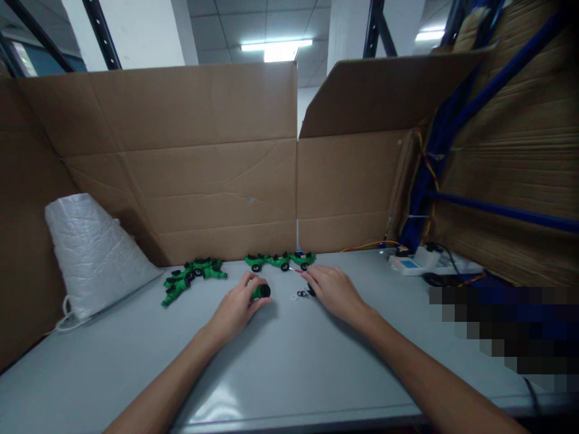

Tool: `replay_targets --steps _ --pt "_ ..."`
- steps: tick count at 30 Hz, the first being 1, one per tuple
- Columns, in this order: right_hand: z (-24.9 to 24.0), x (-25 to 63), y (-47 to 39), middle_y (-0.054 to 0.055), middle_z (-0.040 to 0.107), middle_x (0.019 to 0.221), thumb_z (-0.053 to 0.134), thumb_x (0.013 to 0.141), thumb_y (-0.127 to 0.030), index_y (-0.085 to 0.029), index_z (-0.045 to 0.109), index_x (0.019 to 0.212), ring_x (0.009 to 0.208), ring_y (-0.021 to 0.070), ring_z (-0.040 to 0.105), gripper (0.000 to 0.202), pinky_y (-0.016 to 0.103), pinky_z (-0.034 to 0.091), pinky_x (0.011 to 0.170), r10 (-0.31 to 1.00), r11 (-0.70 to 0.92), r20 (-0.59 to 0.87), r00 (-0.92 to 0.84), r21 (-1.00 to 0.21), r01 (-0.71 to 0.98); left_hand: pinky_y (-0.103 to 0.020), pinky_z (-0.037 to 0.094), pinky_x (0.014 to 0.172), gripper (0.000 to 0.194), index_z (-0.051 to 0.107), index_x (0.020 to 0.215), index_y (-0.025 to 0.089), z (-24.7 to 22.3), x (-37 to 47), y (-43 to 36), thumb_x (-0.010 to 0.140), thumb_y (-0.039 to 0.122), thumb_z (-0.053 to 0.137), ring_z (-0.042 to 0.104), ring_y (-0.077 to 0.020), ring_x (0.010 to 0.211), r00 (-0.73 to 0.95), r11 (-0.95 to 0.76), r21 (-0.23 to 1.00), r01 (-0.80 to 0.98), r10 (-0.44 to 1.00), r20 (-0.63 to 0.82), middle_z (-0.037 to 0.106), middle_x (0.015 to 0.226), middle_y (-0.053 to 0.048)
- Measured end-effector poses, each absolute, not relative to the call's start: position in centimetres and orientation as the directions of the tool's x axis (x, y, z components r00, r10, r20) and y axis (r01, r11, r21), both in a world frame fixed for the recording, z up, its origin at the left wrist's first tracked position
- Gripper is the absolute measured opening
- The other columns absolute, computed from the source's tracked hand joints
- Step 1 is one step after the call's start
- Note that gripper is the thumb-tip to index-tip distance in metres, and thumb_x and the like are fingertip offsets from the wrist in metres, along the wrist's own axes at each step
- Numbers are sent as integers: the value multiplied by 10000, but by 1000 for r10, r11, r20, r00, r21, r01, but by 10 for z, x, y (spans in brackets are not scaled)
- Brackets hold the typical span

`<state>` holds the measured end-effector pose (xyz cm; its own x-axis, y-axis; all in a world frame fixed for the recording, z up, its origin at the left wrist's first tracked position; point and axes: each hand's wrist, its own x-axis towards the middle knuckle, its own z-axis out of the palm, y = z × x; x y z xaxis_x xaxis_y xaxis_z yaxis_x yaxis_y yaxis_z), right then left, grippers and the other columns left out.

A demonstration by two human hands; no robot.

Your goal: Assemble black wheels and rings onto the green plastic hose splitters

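My left hand [242, 302] is closed around a green toy piece with a black wheel [265, 291], held just above the table. My right hand [333, 291] pinches a thin tool with a red section and a pale metal shaft [296, 270], which looks like a small screwdriver and points left. Beside the right fingertips lie small black rings [301, 293] and a pale washer [294, 297]. A black part [311, 291] is partly hidden by those fingers. Beyond the hands stand three green toy cars with black wheels [277, 261] in a row.
Several green toy pieces [192, 277] lie left of my left hand. A stuffed white bag [97, 259] leans at the far left. Cardboard walls [203, 181] enclose the table [289, 374]. At the right are a power strip [411, 265] with cables and a blue metal frame [420, 205].
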<state>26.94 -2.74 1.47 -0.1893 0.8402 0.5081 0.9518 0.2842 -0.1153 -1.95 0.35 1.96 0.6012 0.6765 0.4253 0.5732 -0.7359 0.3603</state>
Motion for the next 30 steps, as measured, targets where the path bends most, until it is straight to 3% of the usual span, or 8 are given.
replay_targets --steps 6,9,13,16,23,30 --pt "4 254 -28 65 712 989 334 1140 -316 -230 568 1019 862 224 679 278 305 394 710 792 432 576 -202 -295 852 -376 520 1032 287 579 1312 262 23 -17 1 1041 358 590 632 -247 1174 604 -775 403 487 632 484 580 1305 -87" --pt "5 243 -36 42 702 945 418 1114 -392 -234 549 1039 795 212 664 218 299 395 692 800 474 563 -205 -385 792 -359 510 1023 286 580 1295 245 24 -14 -1 1022 314 629 627 -239 1158 593 -792 417 445 610 525 610 1236 -80" --pt "7 229 -47 -6 677 831 532 1058 -529 -241 559 1095 717 196 647 291 278 347 639 812 496 535 -233 -422 759 -339 517 977 262 607 1248 222 23 -8 -6 1005 300 664 637 -228 1104 618 -813 431 391 579 532 634 1166 -81" --pt "5 224 -50 -12 662 797 534 1056 -533 -236 558 1025 679 185 623 299 276 304 608 791 520 552 -264 -378 766 -332 525 976 261 623 1259 219 21 -3 -11 1014 302 653 644 -223 1110 649 -833 436 341 544 532 640 1176 -90" --pt "0 221 -50 41 658 819 462 1096 -443 -206 582 914 697 177 611 322 300 310 609 610 588 721 -329 -133 798 -332 503 1014 282 638 1276 214 21 5 -21 1010 307 662 638 -231 1151 681 -815 511 275 540 495 649 1228 -102" --pt "-4 221 -48 30 619 785 399 1124 -377 -215 544 886 694 177 588 322 296 364 633 507 699 776 -375 -115 706 -301 474 938 210 690 1072 167 37 9 -31 1045 355 599 622 -212 1016 729 -735 641 222 561 392 664 1069 -78"
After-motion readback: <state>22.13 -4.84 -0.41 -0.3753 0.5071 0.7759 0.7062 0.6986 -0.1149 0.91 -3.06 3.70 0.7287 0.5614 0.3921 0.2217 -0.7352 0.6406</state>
